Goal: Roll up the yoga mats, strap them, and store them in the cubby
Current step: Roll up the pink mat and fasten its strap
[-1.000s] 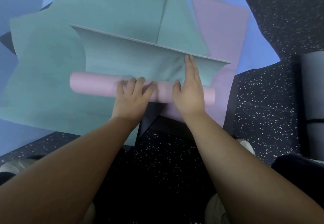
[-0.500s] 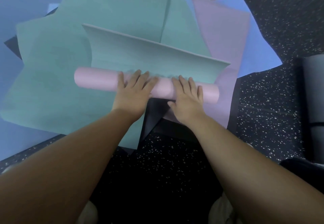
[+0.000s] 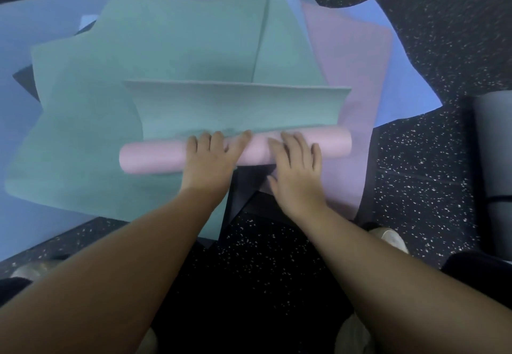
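Centrally, both grips flat: left hand [image 3: 207,157] & right hand [image 3: 296,165] press pink foam roll [image 3: 155,157], frame centre; its teal unrolled flap [image 3: 235,107] stands up behind. Grey rolled mat [image 3: 496,143] cut off at right edge.

Speckled black floor [image 3: 432,21], overlapping yoga mats [image 3: 171,57]

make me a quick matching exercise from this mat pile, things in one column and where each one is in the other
Things:
1. pink roll
2. grey rolled mat
3. teal flap
4. blue mat corner

Places:
A. standing up just beyond the roll
B. under both hands
C. at the right edge, on the speckled floor
D. sticking out at the pile's right side

Pairs: 1-B, 2-C, 3-A, 4-D
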Demonstrator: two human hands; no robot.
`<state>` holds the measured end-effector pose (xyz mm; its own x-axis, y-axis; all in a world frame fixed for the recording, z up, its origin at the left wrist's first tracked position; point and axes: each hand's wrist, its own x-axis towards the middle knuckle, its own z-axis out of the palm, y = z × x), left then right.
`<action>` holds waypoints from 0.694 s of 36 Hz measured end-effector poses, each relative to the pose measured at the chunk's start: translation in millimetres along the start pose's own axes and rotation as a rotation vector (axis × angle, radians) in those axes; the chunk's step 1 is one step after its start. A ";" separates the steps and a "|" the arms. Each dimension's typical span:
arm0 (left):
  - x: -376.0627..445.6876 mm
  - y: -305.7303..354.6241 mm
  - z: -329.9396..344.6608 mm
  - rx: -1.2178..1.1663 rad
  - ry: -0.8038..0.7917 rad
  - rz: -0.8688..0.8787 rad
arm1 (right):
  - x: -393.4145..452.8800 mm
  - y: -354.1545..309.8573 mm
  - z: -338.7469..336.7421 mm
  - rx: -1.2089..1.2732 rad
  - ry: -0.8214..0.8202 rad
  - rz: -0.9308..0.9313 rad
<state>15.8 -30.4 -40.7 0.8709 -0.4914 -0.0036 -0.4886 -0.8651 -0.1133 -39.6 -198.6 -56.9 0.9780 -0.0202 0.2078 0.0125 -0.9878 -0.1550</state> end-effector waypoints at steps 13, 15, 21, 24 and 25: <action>-87.2 42.5 -13.1 -0.087 -0.364 0.010 | -94.4 -9.5 -0.9 -0.026 -0.080 -0.052; -98.4 46.3 -12.3 -0.113 -0.386 0.013 | -107.5 -11.5 -4.3 -0.010 -0.093 -0.055; -107.3 43.8 -10.9 -0.173 -0.417 0.027 | -127.6 -22.5 -11.2 0.008 0.013 -0.069; -106.2 41.1 -9.8 -0.184 -0.421 0.046 | -133.5 -29.5 -17.3 -0.040 -0.030 -0.013; -106.1 40.7 -9.1 -0.186 -0.425 0.048 | -135.8 -31.3 -18.5 -0.051 -0.092 0.006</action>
<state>-96.9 -14.4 -35.9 0.7722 -0.4804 -0.4158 -0.4965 -0.8646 0.0768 -176.7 -167.8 -62.4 0.9930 -0.0146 0.1173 -0.0021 -0.9944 -0.1060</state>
